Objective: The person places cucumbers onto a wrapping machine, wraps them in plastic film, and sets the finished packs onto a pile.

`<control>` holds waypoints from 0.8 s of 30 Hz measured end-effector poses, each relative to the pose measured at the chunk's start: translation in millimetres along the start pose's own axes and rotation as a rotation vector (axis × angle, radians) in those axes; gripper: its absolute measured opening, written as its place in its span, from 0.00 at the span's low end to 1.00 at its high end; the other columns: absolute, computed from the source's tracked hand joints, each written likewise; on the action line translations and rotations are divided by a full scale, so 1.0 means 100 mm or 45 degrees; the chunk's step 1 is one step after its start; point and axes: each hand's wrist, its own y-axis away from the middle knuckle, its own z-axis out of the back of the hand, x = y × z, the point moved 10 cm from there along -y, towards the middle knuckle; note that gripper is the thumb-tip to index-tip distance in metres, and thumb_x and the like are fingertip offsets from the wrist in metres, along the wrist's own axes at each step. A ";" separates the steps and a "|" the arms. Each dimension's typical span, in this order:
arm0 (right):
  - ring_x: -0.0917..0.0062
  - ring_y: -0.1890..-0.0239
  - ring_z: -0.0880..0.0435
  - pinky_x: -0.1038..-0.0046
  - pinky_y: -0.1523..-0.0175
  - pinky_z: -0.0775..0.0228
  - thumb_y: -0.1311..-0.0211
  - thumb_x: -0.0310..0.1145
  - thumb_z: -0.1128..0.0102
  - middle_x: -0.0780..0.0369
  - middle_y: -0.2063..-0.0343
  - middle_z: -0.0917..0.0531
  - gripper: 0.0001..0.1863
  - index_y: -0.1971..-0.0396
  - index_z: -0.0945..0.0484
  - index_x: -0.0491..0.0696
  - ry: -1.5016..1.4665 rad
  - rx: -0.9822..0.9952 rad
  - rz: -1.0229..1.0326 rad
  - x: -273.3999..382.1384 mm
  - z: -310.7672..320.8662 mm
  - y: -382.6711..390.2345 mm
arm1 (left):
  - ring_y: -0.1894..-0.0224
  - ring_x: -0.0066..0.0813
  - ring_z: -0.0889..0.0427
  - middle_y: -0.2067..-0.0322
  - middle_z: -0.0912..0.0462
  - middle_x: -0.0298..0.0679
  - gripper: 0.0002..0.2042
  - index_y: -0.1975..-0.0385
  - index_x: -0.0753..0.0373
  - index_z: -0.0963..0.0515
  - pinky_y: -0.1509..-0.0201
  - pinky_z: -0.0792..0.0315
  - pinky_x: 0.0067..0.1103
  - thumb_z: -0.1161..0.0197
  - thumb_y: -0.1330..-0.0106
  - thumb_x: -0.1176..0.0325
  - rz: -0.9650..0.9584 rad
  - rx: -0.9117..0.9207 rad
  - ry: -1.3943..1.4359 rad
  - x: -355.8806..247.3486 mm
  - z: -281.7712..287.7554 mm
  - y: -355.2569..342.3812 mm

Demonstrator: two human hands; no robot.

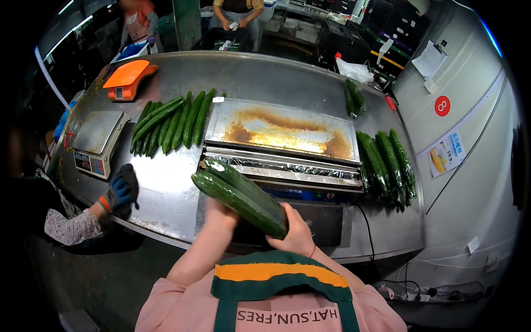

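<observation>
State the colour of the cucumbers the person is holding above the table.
The held cucumbers are dark green; the head view shows them best.

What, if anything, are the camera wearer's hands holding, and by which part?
A bundle of long, dark green cucumbers: the bare right hand grips its near, right end; the bare left hand is at its underside, fingers hidden.

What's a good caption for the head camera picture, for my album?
Two hands hold a pair of cucumbers near a wrapping machine, with more cucumbers on the steel table.
</observation>
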 end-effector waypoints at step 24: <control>0.65 0.37 0.44 0.67 0.36 0.53 0.36 0.54 0.65 0.52 0.38 0.49 0.36 0.37 0.54 0.44 -1.187 -0.611 0.722 0.57 1.07 -0.53 | 0.57 0.24 0.30 0.59 0.28 0.37 0.37 0.46 0.65 0.39 0.54 0.34 0.21 0.33 0.62 0.74 -0.221 1.066 -1.359 0.19 -1.37 0.56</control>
